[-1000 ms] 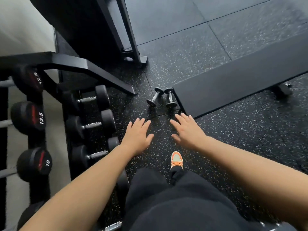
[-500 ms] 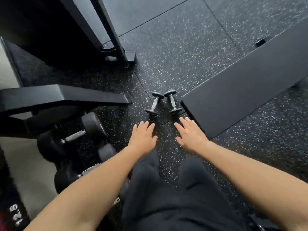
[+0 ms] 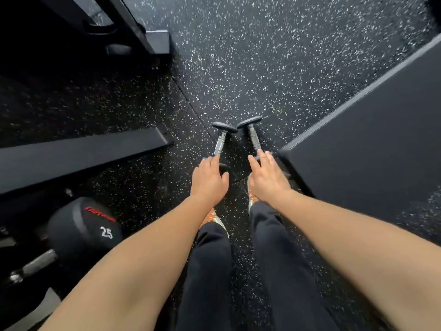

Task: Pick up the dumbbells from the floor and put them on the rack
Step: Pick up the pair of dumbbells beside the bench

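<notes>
Two small dumbbells with black ends and metal handles lie side by side on the speckled black floor. The left dumbbell (image 3: 220,141) has its near end hidden under my left hand (image 3: 209,180), which is open, fingers stretched over it. The right dumbbell (image 3: 252,134) has its near end covered by my right hand (image 3: 267,177), also open, fingertips at the handle's lower part. Neither hand grips anything. The dumbbell rack (image 3: 78,154) shows as a black bar at the left, with a large dumbbell marked 25 (image 3: 83,229) below it.
A black padded bench (image 3: 372,149) lies close on the right, its corner beside my right hand. A black machine frame foot (image 3: 156,41) stands at the upper left. My legs in dark trousers and orange shoes (image 3: 212,218) are under my arms.
My view has dropped closer to the floor. Both hands have moved forward from short of the dumbbells to over their near ends.
</notes>
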